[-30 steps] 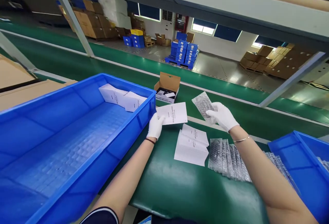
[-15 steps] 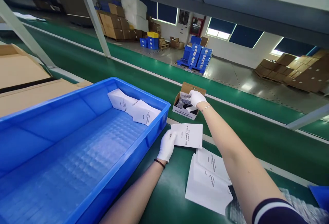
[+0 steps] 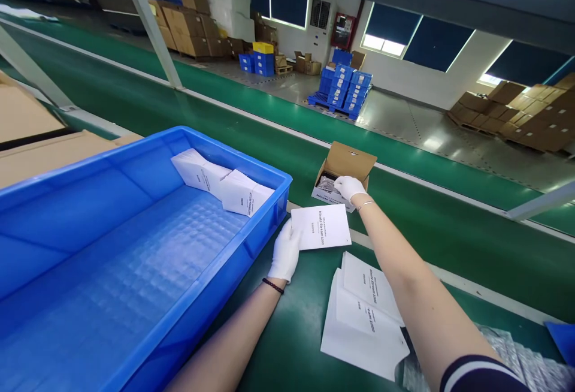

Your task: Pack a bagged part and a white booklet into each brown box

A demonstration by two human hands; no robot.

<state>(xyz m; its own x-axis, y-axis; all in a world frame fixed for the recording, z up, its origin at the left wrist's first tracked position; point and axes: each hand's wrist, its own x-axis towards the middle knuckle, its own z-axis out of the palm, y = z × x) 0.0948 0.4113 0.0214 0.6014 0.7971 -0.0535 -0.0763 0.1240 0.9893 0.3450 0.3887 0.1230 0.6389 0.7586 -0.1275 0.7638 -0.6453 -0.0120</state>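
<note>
My left hand [image 3: 286, 252], in a white glove, grips a white printed booklet [image 3: 321, 227] by its left edge, above the green work surface. Past it stands a small open carton [image 3: 335, 198] with its brown lid [image 3: 351, 160] raised. My right hand [image 3: 350, 189], also gloved, reaches into this carton, fingers closed at a clear bubble-wrap packet [image 3: 327, 184]; the fingertips are partly hidden. More white booklets [image 3: 363, 326] lie overlapping below, near my right forearm.
A large blue bin [image 3: 224, 287] stands at the left, with stacks of booklets [image 3: 242, 193] at its far end. Bubble wrap [image 3: 516, 356] lies at the lower right. A grey frame post [image 3: 150, 26] rises behind the bin. Brown cardboard [image 3: 54, 155] sits at the far left.
My right hand has lowered the bubble-wrap packet into the carton, and the carton's lid shows more fully. The left hand still holds the booklet, now slightly tilted. The camera view has shifted a little.
</note>
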